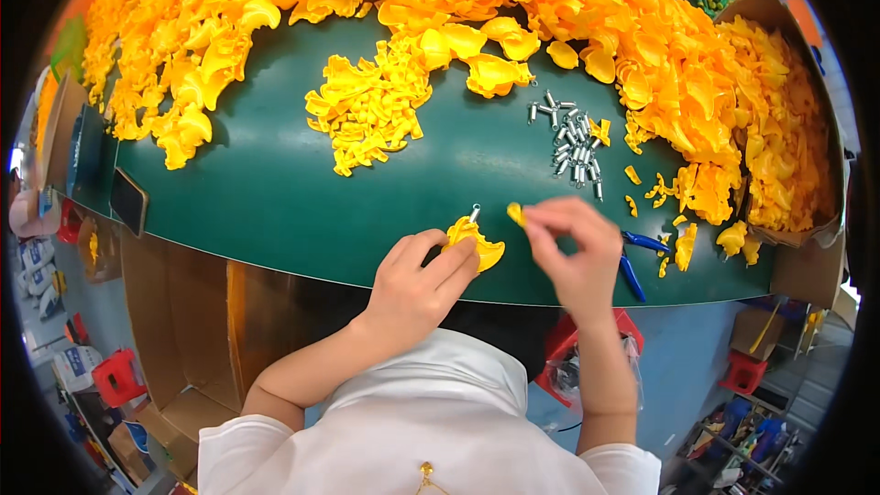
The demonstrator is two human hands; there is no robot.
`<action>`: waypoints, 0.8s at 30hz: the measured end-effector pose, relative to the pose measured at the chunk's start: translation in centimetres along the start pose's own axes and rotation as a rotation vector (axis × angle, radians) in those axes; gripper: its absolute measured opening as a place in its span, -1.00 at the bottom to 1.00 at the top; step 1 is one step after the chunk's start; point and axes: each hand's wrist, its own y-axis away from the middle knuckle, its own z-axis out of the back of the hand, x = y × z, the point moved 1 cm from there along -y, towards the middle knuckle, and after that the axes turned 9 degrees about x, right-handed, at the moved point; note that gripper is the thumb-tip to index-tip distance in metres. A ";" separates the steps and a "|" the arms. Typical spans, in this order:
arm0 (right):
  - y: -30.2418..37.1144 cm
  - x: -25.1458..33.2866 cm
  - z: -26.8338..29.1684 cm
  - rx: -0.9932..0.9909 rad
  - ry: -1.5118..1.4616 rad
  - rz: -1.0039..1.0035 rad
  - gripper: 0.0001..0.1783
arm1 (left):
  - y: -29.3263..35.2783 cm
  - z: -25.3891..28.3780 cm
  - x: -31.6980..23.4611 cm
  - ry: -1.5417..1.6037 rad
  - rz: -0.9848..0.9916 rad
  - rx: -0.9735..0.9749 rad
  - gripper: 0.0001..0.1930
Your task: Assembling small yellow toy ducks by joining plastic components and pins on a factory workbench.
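Just beside the right hand (581,249), pinching a small yellow piece (515,214), lay blue pliers (647,242), with springs (577,140) beyond; the left hand (414,277) gripped a yellow shell (491,254)

Curved yellow shell (489,253) held, tip turned right; silver spring (475,213) seen at its upper edge; small yellow piece (515,214) pinched, blurred, farther right.

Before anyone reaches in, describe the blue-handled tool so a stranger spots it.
On the green table, go to the near edge, right of the right hand. The tool lies there, two handles splayed; their blue sets it apart from the yellow scraps beside it.
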 end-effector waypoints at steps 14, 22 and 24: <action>1.7 -0.9 -2.7 0.024 0.217 0.165 -0.77 | -0.1 0.0 0.1 0.021 -0.030 0.057 -0.73; -0.3 -1.2 -0.3 0.341 0.215 0.089 -0.78 | -0.5 0.1 0.6 0.047 -0.083 0.101 -0.73; -0.3 -0.6 0.0 0.402 0.193 0.089 -0.78 | -0.6 0.1 0.5 0.063 -0.065 0.095 -0.73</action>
